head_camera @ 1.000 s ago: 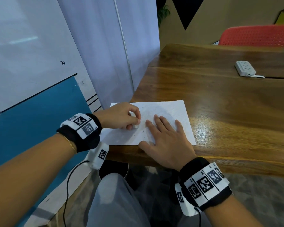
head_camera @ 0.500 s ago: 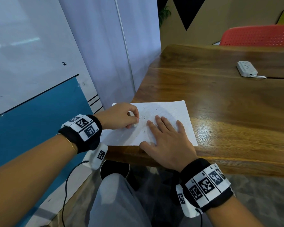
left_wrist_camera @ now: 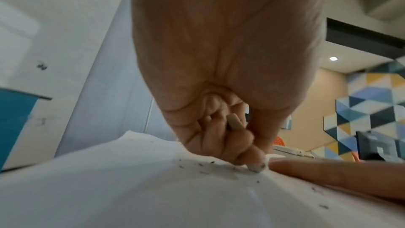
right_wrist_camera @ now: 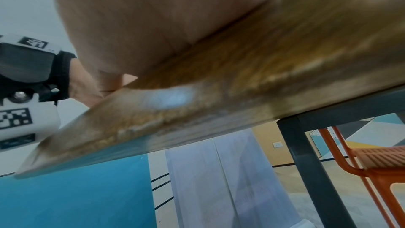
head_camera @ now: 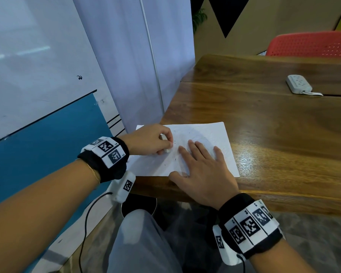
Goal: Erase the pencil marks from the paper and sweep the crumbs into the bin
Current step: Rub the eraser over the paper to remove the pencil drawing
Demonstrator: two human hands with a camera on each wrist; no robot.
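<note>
A white sheet of paper (head_camera: 211,134) lies at the near left corner of the wooden table (head_camera: 274,125), with faint pencil marks and dark eraser crumbs (head_camera: 174,159) scattered on it. My left hand (head_camera: 152,139) pinches a small white eraser (head_camera: 167,150) and presses its tip on the paper; the left wrist view shows the eraser (left_wrist_camera: 257,166) touching the sheet among crumbs (left_wrist_camera: 203,172). My right hand (head_camera: 201,168) lies flat with straight fingers on the paper's near right part, holding it down. A dark round bin (head_camera: 139,205) stands on the floor under the table edge, partly hidden by my knee.
A white power strip (head_camera: 298,84) lies at the far right of the table. A red chair (head_camera: 309,44) stands behind it. A white curtain (head_camera: 136,56) and a whiteboard wall are to the left. My knee (head_camera: 138,229) is under the near edge.
The left hand has made small rubbing strokes with the eraser on the same spot, and more crumbs show. The right hand has stayed flat on the paper.
</note>
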